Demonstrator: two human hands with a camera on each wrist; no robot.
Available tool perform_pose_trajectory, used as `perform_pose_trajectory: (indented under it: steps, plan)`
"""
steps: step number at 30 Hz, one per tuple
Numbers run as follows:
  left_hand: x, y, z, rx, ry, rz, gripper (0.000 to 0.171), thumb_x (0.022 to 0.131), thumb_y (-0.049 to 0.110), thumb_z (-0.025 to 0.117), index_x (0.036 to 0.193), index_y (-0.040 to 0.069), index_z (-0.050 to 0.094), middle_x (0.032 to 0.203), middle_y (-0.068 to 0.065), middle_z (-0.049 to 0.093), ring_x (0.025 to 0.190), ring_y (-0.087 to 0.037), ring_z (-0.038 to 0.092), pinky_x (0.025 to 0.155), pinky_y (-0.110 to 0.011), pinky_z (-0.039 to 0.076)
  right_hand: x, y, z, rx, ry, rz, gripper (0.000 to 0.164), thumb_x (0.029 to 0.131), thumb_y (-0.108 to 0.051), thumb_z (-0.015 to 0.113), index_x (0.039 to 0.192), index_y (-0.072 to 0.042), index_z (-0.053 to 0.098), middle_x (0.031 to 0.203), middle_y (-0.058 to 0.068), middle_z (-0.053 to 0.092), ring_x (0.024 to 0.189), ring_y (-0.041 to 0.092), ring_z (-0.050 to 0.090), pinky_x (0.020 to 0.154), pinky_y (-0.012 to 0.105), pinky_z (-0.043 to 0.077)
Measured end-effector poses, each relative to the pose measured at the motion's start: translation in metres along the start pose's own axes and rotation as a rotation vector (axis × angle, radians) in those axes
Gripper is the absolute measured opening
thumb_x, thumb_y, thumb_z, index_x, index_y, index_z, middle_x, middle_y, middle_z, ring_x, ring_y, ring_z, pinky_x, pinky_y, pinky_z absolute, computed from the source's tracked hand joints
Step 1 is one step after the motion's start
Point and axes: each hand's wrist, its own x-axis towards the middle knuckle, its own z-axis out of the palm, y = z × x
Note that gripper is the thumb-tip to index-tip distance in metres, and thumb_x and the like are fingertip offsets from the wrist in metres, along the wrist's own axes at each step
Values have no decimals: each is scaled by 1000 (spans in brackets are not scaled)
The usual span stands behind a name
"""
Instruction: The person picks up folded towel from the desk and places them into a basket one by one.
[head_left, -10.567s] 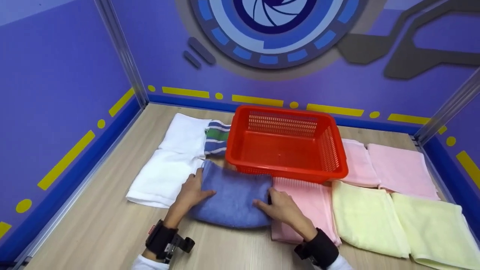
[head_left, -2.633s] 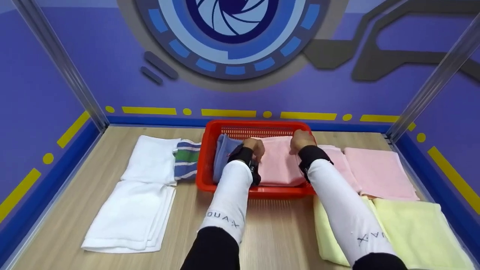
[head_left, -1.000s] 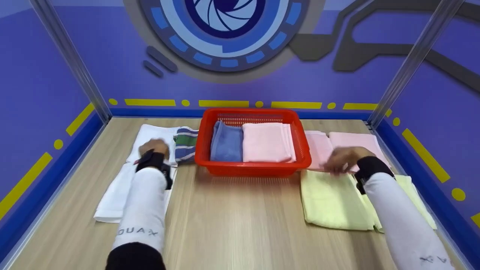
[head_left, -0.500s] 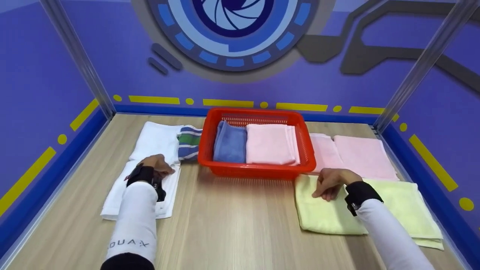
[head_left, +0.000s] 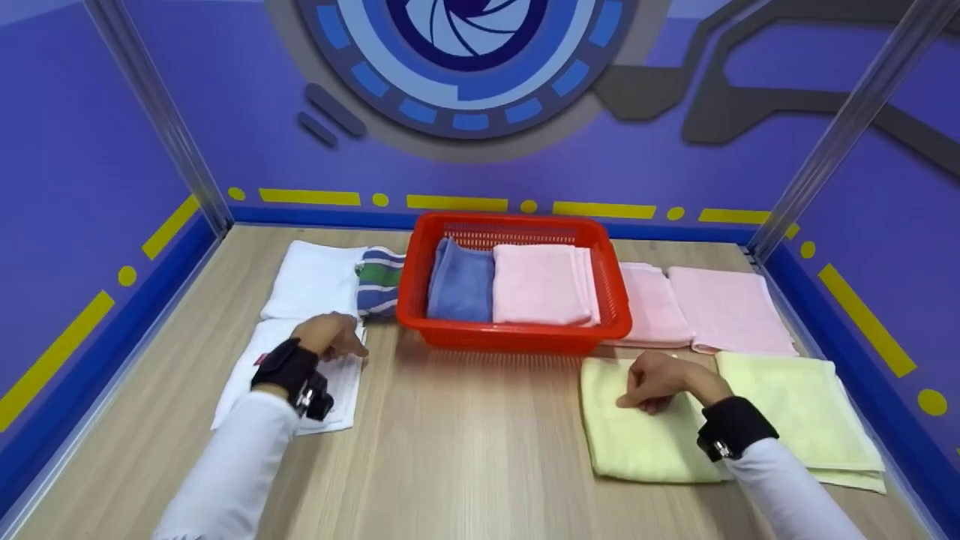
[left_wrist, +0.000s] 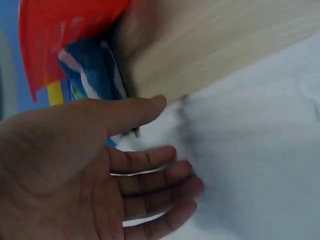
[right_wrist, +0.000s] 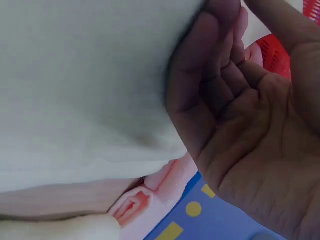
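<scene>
My left hand (head_left: 330,337) hovers over or touches the right edge of the nearer folded white towel (head_left: 341,394); in the left wrist view its fingers (left_wrist: 150,182) are loosely bent, the thumb apart, nothing between them. My right hand (head_left: 660,382) has its bent fingertips down on a folded yellow towel (head_left: 637,446), which lies flat on the table; the right wrist view cuts off the fingertips. Ahead, between the hands, stands a red basket (head_left: 517,337) holding a folded blue towel (head_left: 461,285) and a folded pink towel (head_left: 540,285).
Behind the left hand lie another white towel (head_left: 315,277) and a striped towel (head_left: 379,281) against the basket. Right of the basket are two pink towels (head_left: 652,304). A second yellow towel (head_left: 810,412) lies at the far right. Purple panels (head_left: 300,60) enclose the wooden table (head_left: 465,450).
Earlier, both hands left the basket after setting the pink towel beside the blue one. Since half a second ago the yellow towel has slid left and nearer with my right hand; my left hand shifted right.
</scene>
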Motion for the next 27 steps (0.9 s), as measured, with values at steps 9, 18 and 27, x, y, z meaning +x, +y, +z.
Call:
perform_pose_trajectory:
  steps: [9,18,27]
  plan:
    - [-4,64,76,20,59,478,34,95,28,68,71,3,66,60,4,49,58,-11,45,54,-24,35,14,-53,43,-124,21,-33,28,87,-22,81,70,-6,64,59,-3,60,53,7,56,53,22,50]
    - [9,139,88,-24,155,400,52,95,53,63,63,15,52,57,4,44,54,-13,44,53,-27,32,41,-106,85,-151,254,-227,26,83,-21,83,70,-7,66,60,-4,56,58,9,49,56,24,38]
    - [14,154,93,-108,223,281,38,90,43,73,67,15,61,64,-8,71,63,-25,72,69,-37,52,18,-78,64,10,206,-247,25,90,-23,77,80,-1,72,65,9,66,58,9,56,54,24,48]
